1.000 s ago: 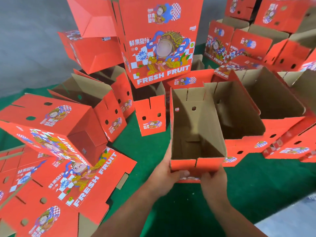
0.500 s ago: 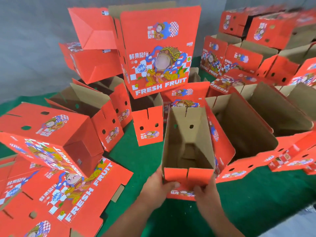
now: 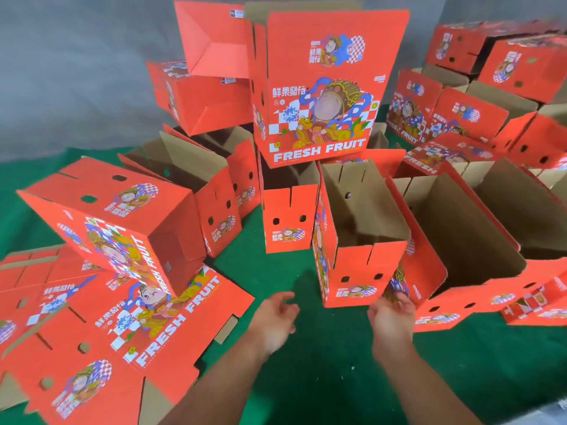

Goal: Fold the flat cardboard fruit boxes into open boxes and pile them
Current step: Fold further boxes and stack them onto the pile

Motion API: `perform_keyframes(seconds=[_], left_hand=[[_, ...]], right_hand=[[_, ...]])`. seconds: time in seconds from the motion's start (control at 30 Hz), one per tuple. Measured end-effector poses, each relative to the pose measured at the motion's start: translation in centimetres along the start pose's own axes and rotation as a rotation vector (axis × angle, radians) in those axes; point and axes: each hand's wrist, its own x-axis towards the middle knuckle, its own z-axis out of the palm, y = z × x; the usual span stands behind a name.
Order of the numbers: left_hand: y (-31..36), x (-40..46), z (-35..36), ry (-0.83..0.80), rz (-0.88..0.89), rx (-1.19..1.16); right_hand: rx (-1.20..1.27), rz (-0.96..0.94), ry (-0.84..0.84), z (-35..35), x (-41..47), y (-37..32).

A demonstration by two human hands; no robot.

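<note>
While folded box (image 3: 356,265) stood upright on green mat (image 3: 322,348), mouth faced up, long axis ran away from you, short end with 2 holes toward you. Your left hand (image 3: 276,320) hung apart from box, fingers loosely spread, held nothing. Your right hand (image 3: 391,314) sat at box's near right corner, fingers relaxed; contact could not be told. Box showed bare brown interior. Neighbouring open boxes (image 3: 460,240) alongside, same. Flat blanks (image 3: 129,326) lay at your left, tall stack (image 3: 319,87) behind.
</note>
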Motion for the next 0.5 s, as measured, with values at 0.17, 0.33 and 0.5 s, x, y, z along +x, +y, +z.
perform_keyframes(seconds=[0.17,0.33,0.5], left_hand=[[-4.2,-1.8,-2.0,0.165,-0.070,-0.127],[-6.6,-4.5,-4.9,0.318,-0.067,-0.153],[-10.7,-7.4,-8.7,0.462,-0.161,-0.196]], right_hand=[[-0.177,0.088,-0.311,5.0,-7.1,5.2],[-0.432,0.138,-0.633,10.4,-11.9,7.7],[-0.763,0.067,-0.857,14.1,-13.5,11.5]])
